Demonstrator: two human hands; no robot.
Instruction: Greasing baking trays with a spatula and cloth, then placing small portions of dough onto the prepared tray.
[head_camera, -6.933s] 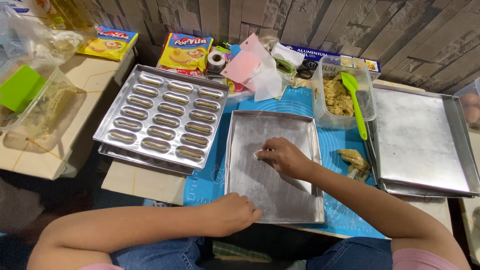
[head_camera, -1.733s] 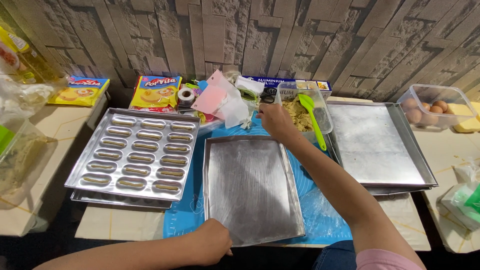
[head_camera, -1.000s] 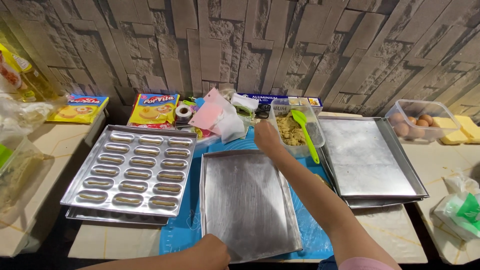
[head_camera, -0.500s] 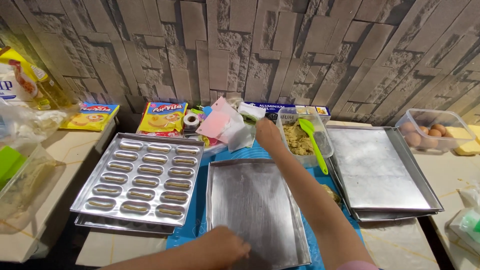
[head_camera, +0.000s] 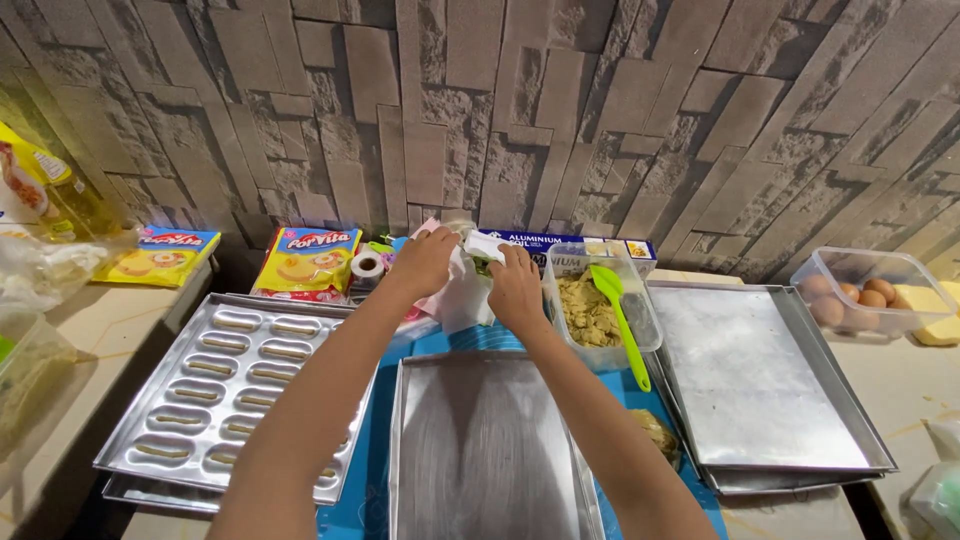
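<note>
Both my arms reach to the back of the table. My left hand (head_camera: 425, 262) and my right hand (head_camera: 516, 287) meet at a small white packet (head_camera: 484, 246) with a bit of green, above a heap of white and pink plastic bags (head_camera: 462, 296). Both hands grip that packet; the grip itself is partly hidden. Below my arms lies a flat metal baking tray (head_camera: 485, 455) on a blue mat (head_camera: 360, 500). Right of my right hand stands a clear tub of dough (head_camera: 590, 312) with a green spatula (head_camera: 620, 315) in it.
A metal mould tray (head_camera: 215, 380) with oblong wells sits at the left. Stacked flat trays (head_camera: 755, 385) lie at the right, a clear box of eggs (head_camera: 865, 290) beyond them. Yellow packets (head_camera: 305, 262), a foil box (head_camera: 575, 245) and a tape roll (head_camera: 368, 266) line the stone wall.
My left hand has left the front edge of the flat tray and risen to the back, joining my right hand at the white packet. The camera has tilted up.
</note>
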